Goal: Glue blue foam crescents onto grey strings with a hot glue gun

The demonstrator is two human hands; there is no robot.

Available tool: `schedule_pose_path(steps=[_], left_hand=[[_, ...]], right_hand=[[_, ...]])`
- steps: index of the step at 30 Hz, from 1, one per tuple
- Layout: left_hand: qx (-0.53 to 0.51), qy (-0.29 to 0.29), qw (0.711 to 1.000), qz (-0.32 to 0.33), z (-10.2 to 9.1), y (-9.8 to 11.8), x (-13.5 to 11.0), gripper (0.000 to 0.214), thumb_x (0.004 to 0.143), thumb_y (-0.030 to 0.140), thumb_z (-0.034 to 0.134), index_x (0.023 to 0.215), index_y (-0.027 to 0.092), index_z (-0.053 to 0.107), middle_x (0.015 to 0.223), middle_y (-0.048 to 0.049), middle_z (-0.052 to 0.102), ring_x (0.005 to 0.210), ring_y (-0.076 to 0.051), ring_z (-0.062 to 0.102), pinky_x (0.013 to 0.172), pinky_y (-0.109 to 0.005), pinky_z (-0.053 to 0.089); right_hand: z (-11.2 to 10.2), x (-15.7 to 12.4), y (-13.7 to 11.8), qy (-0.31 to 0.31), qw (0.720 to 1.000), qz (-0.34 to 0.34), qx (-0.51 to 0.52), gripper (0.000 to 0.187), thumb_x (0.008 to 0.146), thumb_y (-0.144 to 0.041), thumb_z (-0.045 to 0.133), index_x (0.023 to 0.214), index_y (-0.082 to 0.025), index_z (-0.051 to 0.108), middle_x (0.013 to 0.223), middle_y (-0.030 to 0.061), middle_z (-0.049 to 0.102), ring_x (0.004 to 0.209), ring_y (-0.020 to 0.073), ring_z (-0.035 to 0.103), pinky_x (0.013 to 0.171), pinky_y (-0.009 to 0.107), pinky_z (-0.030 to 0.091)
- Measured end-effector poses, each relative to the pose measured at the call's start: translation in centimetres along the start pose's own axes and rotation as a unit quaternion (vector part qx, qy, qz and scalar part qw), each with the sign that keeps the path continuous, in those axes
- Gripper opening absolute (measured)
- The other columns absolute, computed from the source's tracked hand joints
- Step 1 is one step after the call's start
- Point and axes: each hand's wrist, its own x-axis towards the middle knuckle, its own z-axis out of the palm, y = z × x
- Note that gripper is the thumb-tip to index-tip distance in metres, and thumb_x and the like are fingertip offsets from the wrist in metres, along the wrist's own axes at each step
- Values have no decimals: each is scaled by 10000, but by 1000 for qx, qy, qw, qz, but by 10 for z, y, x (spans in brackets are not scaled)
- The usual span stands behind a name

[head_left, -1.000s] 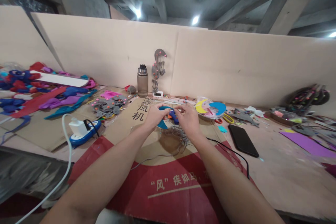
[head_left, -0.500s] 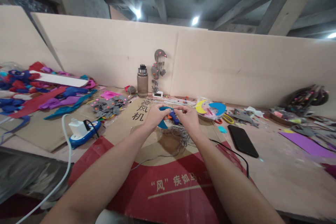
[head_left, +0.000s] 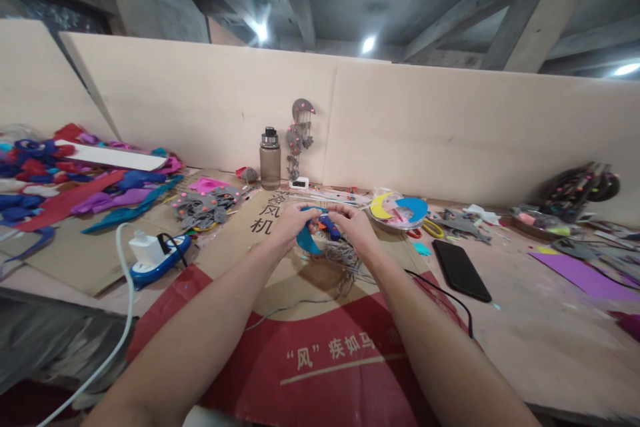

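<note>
My left hand point(head_left: 296, 223) is closed on a blue crescent point(head_left: 307, 240), a flat piece that looks like felt, held above the cardboard. Close by on the right, my right hand point(head_left: 349, 221) has its fingertips pinched together near the crescent's upper end; whatever sits between them is too small to make out. Just below the hands lies a blue tool with an orange part point(head_left: 330, 227), partly hidden, which looks like a glue gun. A tangle of grey yarn point(head_left: 343, 255) lies beneath, one strand trailing left over the printed cardboard point(head_left: 320, 320).
Right of my hands are a dish with yellow and blue crescents point(head_left: 397, 208), yellow-handled scissors point(head_left: 432, 228) and a black phone point(head_left: 461, 270). A bottle point(head_left: 271, 160) and a grey hanging ornament point(head_left: 300, 137) stand behind. Leftward lie grey felt pieces point(head_left: 205, 205), a power strip point(head_left: 160, 260) and cloth strips point(head_left: 110, 197).
The blue crescent has turned and shifted slightly in my left hand, showing more of its lower part. Both hands stay close together; the view has tilted a little.
</note>
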Motion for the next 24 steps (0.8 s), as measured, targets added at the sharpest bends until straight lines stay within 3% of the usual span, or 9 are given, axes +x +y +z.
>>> schedule_pose_path(steps=[4, 9, 14, 21, 24], left_hand=[[29, 1, 999, 17, 1, 1, -3, 105, 651, 230, 661, 677, 153, 594, 517, 45, 502, 438, -65, 439, 469, -201, 392], [96, -16, 993, 60, 0, -2, -4, 133, 680, 275, 660, 714, 158, 608, 539, 36, 528, 460, -78, 474, 477, -204, 392], [104, -22, 993, 46, 0, -1, -4, 97, 672, 242, 631, 715, 158, 607, 590, 11, 586, 472, -85, 511, 464, -200, 385], [84, -19, 996, 25, 4, 5, -8, 58, 651, 196, 615, 693, 166, 589, 567, 25, 588, 470, -87, 520, 473, -205, 412], [72, -11, 997, 19, 5, 9, -10, 70, 648, 189, 620, 709, 168, 593, 534, 37, 568, 460, -87, 514, 473, -206, 415]], right_hand=[[0, -2, -5, 22, 997, -15, -71, 357, 654, -413, 654, 903, -165, 714, 564, -58, 480, 537, 100, 428, 522, 221, 331], [2, -4, -4, 45, 995, -24, -83, 236, 669, -371, 611, 746, -158, 677, 569, -41, 525, 527, 95, 415, 520, 227, 325], [3, -3, -2, 44, 997, -12, -68, 167, 668, -330, 565, 669, -171, 617, 539, -47, 515, 504, 93, 415, 512, 227, 327], [-1, -1, -4, -5, 1000, 3, 22, 267, 639, -399, 630, 779, -171, 645, 635, -15, 612, 612, 134, 550, 585, 246, 402], [-2, -1, -7, -15, 1000, 3, 22, 309, 629, -406, 645, 826, -168, 658, 645, -9, 619, 609, 135, 538, 581, 251, 396]])
